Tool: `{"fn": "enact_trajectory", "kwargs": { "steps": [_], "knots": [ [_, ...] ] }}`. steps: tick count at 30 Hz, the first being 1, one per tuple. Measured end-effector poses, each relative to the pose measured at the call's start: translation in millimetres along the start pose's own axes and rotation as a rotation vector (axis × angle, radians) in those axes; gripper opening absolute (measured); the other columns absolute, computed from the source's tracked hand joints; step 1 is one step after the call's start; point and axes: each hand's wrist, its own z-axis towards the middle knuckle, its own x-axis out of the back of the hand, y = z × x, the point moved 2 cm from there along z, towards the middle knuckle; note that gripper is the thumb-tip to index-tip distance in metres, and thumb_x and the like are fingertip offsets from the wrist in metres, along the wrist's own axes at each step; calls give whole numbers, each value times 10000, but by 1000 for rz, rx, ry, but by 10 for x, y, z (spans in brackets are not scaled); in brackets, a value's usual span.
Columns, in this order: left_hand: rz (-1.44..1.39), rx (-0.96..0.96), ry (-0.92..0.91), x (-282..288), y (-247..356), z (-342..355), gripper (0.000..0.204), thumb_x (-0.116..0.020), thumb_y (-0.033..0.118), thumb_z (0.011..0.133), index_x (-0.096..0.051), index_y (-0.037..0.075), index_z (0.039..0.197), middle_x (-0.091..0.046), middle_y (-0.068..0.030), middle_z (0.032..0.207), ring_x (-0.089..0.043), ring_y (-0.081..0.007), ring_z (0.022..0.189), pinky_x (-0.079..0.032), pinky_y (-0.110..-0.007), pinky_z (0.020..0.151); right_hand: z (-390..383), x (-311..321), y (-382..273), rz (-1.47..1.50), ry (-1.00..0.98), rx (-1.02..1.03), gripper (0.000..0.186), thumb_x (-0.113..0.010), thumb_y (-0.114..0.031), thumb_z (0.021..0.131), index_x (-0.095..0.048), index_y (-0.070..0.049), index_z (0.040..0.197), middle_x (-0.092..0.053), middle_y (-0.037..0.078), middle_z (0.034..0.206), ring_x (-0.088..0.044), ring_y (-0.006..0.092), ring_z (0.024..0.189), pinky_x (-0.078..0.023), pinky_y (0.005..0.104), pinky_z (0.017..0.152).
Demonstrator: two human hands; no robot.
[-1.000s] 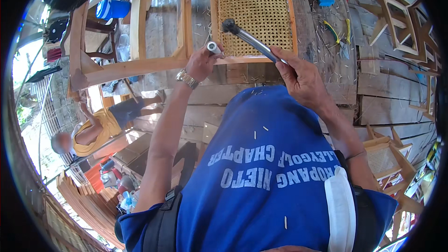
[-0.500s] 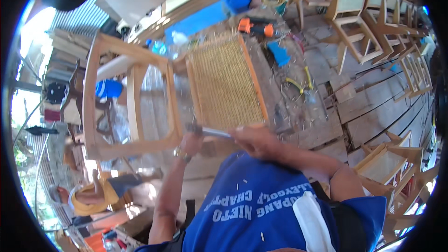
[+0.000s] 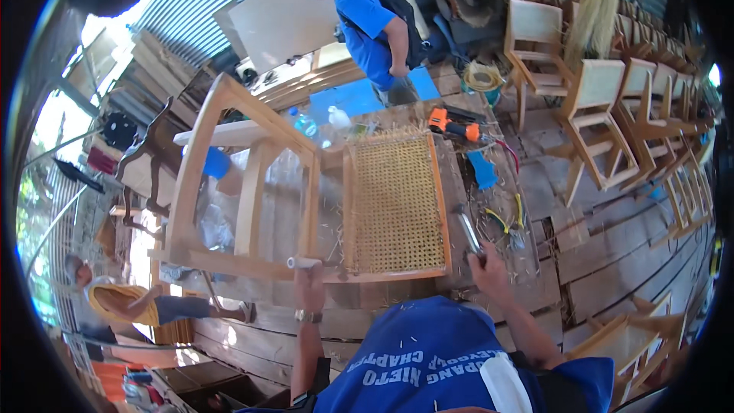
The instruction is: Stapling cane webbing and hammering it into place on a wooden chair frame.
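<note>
A wooden chair frame [image 3: 182, 206] lies on its side across the worktable, joined to a woven cane panel [image 3: 391, 203] with wooden edges. At the frame's near edge, left of the panel, my left hand [image 3: 309, 289] is closed around a short pale cylindrical piece [image 3: 304, 262]; its lower part is hidden in the fist. Right of the panel, my right hand [image 3: 488, 269] grips a slim silver metal tool [image 3: 468, 229] that points away from me. The tool's exact kind is unclear.
On the worktable [image 3: 527, 256] lie an orange-black power drill [image 3: 455, 123], a blue piece [image 3: 482, 170], yellow-handled pliers [image 3: 498, 220] and bottles [image 3: 306, 124]. A person in blue [image 3: 371, 27] stands beyond; another [image 3: 145, 302] is at left. Chairs [image 3: 600, 126] fill the right side.
My hands have moved apart: the right, with the silver tool, went right past the panel; the left stays near the frame. The view has shifted, showing more of the person beyond.
</note>
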Motion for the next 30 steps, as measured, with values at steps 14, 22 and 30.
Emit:
{"fn": "enact_trajectory", "kwargs": {
  "steps": [14,22,30],
  "knots": [
    [434,-194,147,-9,552,-42,157,-651,142,960,-674,60,1092,-692,-55,814,-653,-207,708,-513,-321,672,486,-184,1242,-430,-580,-112,364,-531,-345,971,-650,-13,880,-680,234,808,-695,391,795,-525,503,711],
    [16,17,260,-182,-326,1362,259,-616,194,988,-579,128,1236,-732,-113,885,-716,-194,762,-529,-346,658,695,203,501,-667,-602,-84,325,-554,-319,962,-645,-17,1041,-678,270,890,-662,451,878,-515,534,766],
    [496,255,402,-387,-1421,2430,278,-578,382,957,-586,187,1155,-715,-212,899,-673,-465,878,-517,-553,747,1135,-705,-803,-176,-588,-35,417,-600,-342,989,-586,-26,1261,-705,180,896,-696,273,819,-532,400,762]
  ]
}}
